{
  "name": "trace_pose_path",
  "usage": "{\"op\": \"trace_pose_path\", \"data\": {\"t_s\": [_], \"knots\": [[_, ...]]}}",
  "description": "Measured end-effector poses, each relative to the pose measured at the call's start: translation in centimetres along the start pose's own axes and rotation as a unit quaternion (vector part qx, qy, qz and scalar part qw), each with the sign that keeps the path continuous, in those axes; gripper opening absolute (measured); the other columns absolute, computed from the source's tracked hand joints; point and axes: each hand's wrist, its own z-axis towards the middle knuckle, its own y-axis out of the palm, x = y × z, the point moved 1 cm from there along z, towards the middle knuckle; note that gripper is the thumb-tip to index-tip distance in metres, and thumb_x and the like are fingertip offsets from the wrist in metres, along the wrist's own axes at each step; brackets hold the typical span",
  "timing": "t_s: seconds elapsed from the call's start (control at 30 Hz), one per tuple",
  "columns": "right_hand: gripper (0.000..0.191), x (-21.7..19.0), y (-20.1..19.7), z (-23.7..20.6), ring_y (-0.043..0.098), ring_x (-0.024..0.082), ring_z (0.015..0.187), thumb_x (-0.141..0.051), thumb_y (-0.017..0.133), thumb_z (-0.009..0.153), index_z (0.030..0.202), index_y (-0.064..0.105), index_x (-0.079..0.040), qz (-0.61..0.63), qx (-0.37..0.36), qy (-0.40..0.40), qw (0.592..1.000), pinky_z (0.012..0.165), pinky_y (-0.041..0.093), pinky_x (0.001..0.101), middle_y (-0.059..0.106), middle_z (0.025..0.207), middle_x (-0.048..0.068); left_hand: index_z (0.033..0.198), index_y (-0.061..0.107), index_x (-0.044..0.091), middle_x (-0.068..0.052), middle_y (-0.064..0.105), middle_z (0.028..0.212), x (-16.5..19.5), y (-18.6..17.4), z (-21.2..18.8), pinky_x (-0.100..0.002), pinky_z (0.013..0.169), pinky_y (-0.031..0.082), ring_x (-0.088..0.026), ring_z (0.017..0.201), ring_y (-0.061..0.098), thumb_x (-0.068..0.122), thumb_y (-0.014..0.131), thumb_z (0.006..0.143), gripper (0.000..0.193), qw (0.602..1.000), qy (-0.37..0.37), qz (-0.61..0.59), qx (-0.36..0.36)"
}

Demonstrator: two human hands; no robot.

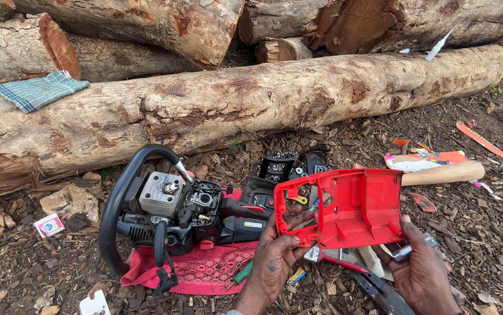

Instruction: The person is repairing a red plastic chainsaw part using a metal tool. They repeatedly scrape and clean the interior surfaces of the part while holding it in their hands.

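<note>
My left hand (pixel 275 256) grips the left edge of a red plastic engine cover (pixel 350 207), held above the ground with its hollow inside facing me. My right hand (pixel 420 271) supports the cover's lower right corner and also holds a small metal cylinder (pixel 406 252). To the left lies an opened chainsaw engine (pixel 187 216) with a black loop handle (pixel 117 204), its cylinder and carburettor exposed, resting on a red cloth (pixel 204 271).
Large logs (pixel 234 99) lie across the back; a checked cloth (pixel 38 90) sits on one. A wooden handle (pixel 444 173), a saw chain (pixel 277 166), a green screwdriver (pixel 242 272), a dark metal bar (pixel 383 294) and plastic scraps lie on the bark-strewn ground.
</note>
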Motion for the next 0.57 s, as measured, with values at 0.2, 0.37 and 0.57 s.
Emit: {"op": "trace_pose_path", "data": {"t_s": [0.2, 0.37, 0.57], "knots": [[0.016, 0.5, -0.9, 1.0, 0.072, 0.018, 0.098, -0.016, 0.060, 0.102, 0.116, 0.065, -0.009, 0.003, -0.026, -0.012, 1.000, 0.090, 0.060, 0.0551, 0.073, 0.105, 0.003, 0.144, 0.048, 0.008, -0.018, 0.061, 0.144, 0.2, -0.1, 0.1, -0.035, 0.094, 0.060, -0.024, 0.119, 0.069, -0.008, 0.048, 0.083, 0.063, 1.000, 0.008, 0.002, -0.013], [0.022, 0.6, -1.1, 1.1, 0.072, 0.020, 0.094, -0.011, 0.057, 0.101, 0.122, 0.063, -0.005, -0.012, -0.010, -0.031, 0.999, 0.087, 0.061, 0.0552, 0.073, 0.104, 0.007, 0.145, 0.049, 0.013, -0.011, 0.065, 0.140, 0.2, -0.3, 0.2, -0.037, 0.093, 0.061, -0.022, 0.120, 0.070, -0.004, 0.053, 0.077, 0.070, 0.994, -0.014, 0.102, 0.039], [0.033, 0.8, -1.7, 1.7, 0.071, 0.025, 0.087, -0.008, 0.063, 0.100, 0.131, 0.061, 0.003, -0.119, 0.014, -0.089, 0.989, 0.078, 0.063, 0.0505, 0.071, 0.101, 0.014, 0.143, 0.052, 0.015, -0.005, 0.071, 0.130, 0.8, -1.2, 0.3, -0.047, 0.109, 0.048, -0.023, 0.129, 0.062, 0.024, 0.065, 0.079, 0.066, 0.984, -0.016, 0.156, 0.090]]}}
